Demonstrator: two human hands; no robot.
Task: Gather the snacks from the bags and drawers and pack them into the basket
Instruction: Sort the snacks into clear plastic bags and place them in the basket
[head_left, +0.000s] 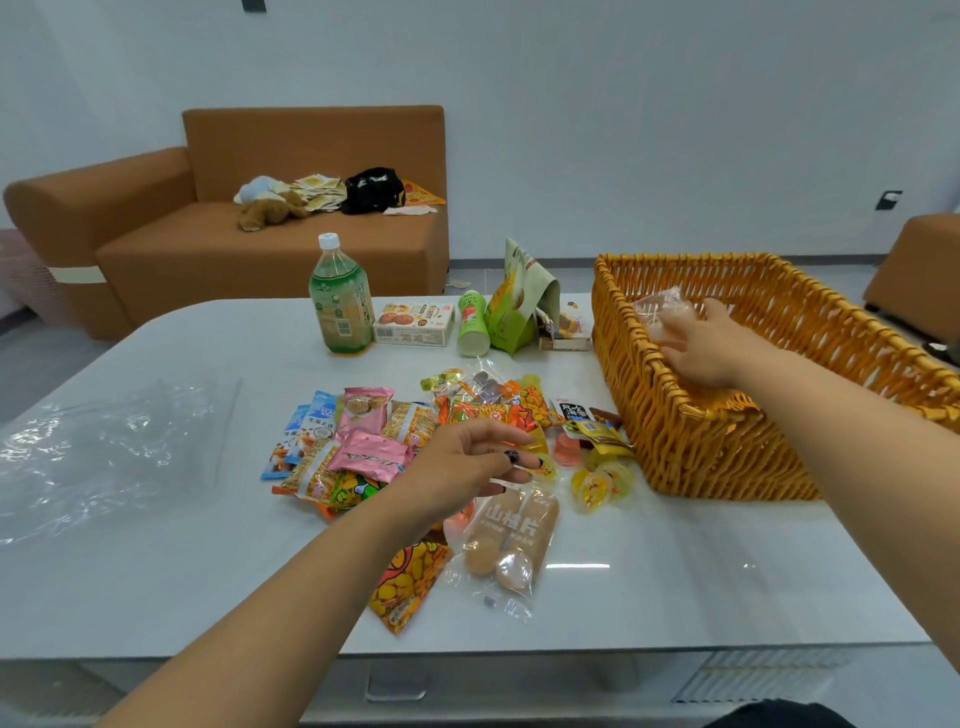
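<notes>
Many small snack packets (415, 447) lie in a loose heap near the middle of the pale surface (675, 582), just beside the left wall of the wicker basket (727, 457), which stands at the right edge. The right hand (711, 348) reaches over the basket's near rim, its fingers (675, 325) curled around a clear packet (662, 312) held inside the basket. The left hand (467, 462) hovers just above the heap, its fingers (506, 441) loosely spread and curved; they touch a yellow wrapper (537, 447), though I cannot tell whether they hold it. Nearer the front edge lie a clear bag of round brown slices (511, 540) and a yellow-orange packet (410, 582). Small jelly cups (602, 480) sit against the basket's near-left corner. Towards the far edge stand a green drink bottle (340, 301), a flat biscuit box (413, 325), a green tube (472, 325) lying on its side and a green pouch (519, 301). A crumpled clear plastic bag (104, 452) rests at the left edge. Beyond the surface is a brown sofa (260, 244) carrying a soft toy (270, 210) and a black bag (371, 189).
</notes>
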